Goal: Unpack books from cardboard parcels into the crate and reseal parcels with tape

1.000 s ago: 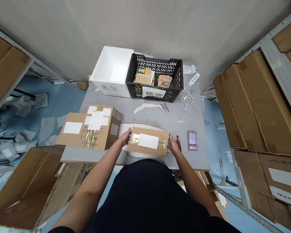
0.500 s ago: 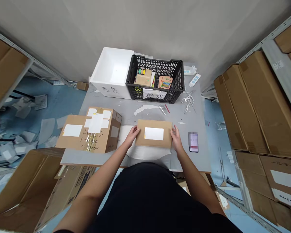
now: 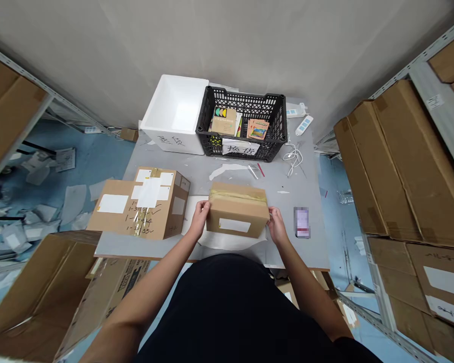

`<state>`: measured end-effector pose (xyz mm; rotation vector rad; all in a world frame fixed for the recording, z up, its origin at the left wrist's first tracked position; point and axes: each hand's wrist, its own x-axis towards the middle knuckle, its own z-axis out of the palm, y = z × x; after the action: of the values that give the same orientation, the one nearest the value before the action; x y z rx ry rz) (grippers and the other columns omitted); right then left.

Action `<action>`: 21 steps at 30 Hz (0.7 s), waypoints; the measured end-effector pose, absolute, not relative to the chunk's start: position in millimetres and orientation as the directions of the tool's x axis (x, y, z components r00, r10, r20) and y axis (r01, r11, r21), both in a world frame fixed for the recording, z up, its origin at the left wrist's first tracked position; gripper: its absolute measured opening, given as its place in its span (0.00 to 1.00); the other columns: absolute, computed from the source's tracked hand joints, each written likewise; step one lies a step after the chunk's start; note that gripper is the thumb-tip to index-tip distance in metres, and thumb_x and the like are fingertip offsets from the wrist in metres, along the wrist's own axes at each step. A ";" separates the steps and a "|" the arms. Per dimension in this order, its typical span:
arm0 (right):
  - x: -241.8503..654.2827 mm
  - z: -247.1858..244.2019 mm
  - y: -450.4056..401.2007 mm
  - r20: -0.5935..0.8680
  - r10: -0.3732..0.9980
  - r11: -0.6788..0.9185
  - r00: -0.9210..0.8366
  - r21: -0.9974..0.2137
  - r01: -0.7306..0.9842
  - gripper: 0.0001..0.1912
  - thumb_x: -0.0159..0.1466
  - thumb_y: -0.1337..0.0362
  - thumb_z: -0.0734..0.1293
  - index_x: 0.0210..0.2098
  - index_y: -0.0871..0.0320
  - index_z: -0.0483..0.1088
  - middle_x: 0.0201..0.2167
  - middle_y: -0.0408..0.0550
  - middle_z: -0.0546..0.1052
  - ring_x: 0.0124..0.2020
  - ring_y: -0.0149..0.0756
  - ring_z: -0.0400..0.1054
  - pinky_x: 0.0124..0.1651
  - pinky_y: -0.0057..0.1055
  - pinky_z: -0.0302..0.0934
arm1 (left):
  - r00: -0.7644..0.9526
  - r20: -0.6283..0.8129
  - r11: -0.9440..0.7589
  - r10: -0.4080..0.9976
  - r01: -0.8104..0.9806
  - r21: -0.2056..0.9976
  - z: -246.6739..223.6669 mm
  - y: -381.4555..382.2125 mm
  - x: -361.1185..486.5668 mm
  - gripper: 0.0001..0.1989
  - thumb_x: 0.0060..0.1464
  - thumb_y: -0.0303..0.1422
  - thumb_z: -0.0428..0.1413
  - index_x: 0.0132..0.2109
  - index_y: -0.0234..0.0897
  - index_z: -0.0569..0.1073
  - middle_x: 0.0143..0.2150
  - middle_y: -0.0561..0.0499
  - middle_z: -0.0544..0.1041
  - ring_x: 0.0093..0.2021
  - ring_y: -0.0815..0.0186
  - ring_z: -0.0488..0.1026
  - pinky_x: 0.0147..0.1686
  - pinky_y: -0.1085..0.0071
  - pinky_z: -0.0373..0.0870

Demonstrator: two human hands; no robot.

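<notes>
Cardboard box (image 3: 237, 209) between left hand (image 3: 201, 217) and right hand (image 3: 276, 224)

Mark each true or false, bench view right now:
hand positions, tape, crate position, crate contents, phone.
1. The left hand and right hand are at opposite ends of the carton. True.
2. The carton's tape runs along its upper face. True.
3. The black crate stands left of the white bin. False: it stands to the right.
4. The crate is empty. False: printed booklets are in it.
5. The phone lies between the hands. False: it lies right of the right hand.
</notes>
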<state>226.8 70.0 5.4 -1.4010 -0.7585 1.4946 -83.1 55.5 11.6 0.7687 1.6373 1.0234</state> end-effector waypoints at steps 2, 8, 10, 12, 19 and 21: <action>224.7 -1.0 50.3 -0.390 0.915 -0.377 0.104 -0.918 -0.124 0.23 0.60 0.45 0.65 0.49 0.50 0.65 0.49 0.49 0.74 0.51 0.42 0.70 0.50 0.39 0.66 | -0.253 -0.407 0.421 0.878 0.002 0.907 8.5 33.2 -83.6 0.26 0.54 0.53 0.55 0.53 0.42 0.66 0.57 0.45 0.70 0.57 0.57 0.67 0.56 0.63 0.64; 235.4 -29.8 7.4 -0.371 0.926 -0.376 0.077 -0.924 0.069 0.27 0.59 0.49 0.65 0.55 0.53 0.64 0.54 0.55 0.73 0.55 0.45 0.68 0.57 0.45 0.61 | -0.202 -0.418 0.425 0.886 -0.008 0.905 -5.6 -19.3 -80.4 0.30 0.54 0.51 0.56 0.58 0.41 0.63 0.62 0.43 0.66 0.59 0.58 0.68 0.56 0.63 0.65; 251.9 -41.5 -2.5 -0.331 0.929 -0.364 0.164 -0.900 0.241 0.28 0.61 0.49 0.62 0.56 0.56 0.65 0.57 0.57 0.71 0.59 0.47 0.64 0.61 0.48 0.56 | -0.202 -0.412 0.423 0.889 0.016 0.906 -9.4 -26.8 -80.6 0.30 0.54 0.50 0.56 0.59 0.41 0.63 0.62 0.43 0.67 0.61 0.57 0.66 0.59 0.62 0.63; 270.0 -53.2 -10.8 -0.273 0.929 -0.363 0.251 -0.811 0.458 0.29 0.61 0.50 0.60 0.58 0.59 0.64 0.60 0.60 0.68 0.62 0.49 0.59 0.64 0.50 0.50 | -0.207 -0.409 0.423 0.888 0.023 0.906 -12.0 -29.8 -80.7 0.30 0.54 0.50 0.56 0.59 0.41 0.64 0.62 0.43 0.68 0.62 0.57 0.65 0.60 0.61 0.61; 297.3 -79.0 -15.4 -0.374 0.808 -0.588 0.455 -0.544 0.598 0.33 0.54 0.60 0.65 0.58 0.64 0.64 0.57 0.69 0.67 0.61 0.60 0.59 0.62 0.54 0.49 | -0.239 -0.411 0.425 0.880 0.007 0.905 -10.7 -29.8 -77.3 0.29 0.55 0.49 0.56 0.58 0.39 0.64 0.62 0.42 0.69 0.62 0.57 0.66 0.61 0.61 0.61; 298.6 -80.7 -9.1 -0.405 0.767 -0.639 0.497 -0.547 0.541 0.31 0.51 0.61 0.67 0.54 0.63 0.66 0.53 0.68 0.70 0.58 0.60 0.63 0.60 0.53 0.52 | -0.245 -0.412 0.426 0.878 0.003 0.905 -7.9 -29.8 -76.1 0.29 0.55 0.49 0.57 0.58 0.39 0.65 0.62 0.43 0.69 0.62 0.57 0.66 0.60 0.62 0.62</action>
<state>298.6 -9.1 -80.7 -2.3973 -1.0936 0.9057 -76.1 -29.8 -7.9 0.7927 1.5996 1.0127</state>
